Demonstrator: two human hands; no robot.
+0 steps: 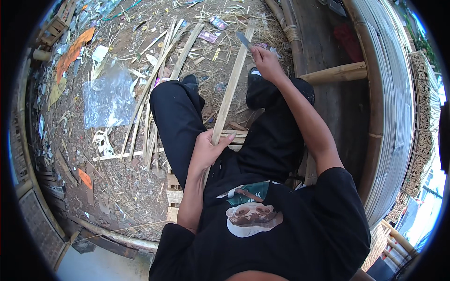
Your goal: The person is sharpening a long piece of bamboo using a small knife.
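Observation:
A long, pale bamboo strip runs from my lap out between my knees, its far end over the littered ground. My left hand is closed around its near part, with the thumb pointing right. In my right hand is a knife, gripped by a handle that my fingers mostly hide. Its grey blade points up and left and lies at the strip's far part; I cannot tell whether it cuts in. Several more bamboo strips lie on the ground left of my legs.
A clear plastic sheet and orange scraps lie among litter on the dirt at left. Slats of a wooden seat show beneath me. To my right stands a bamboo frame beside a stack of pale slats.

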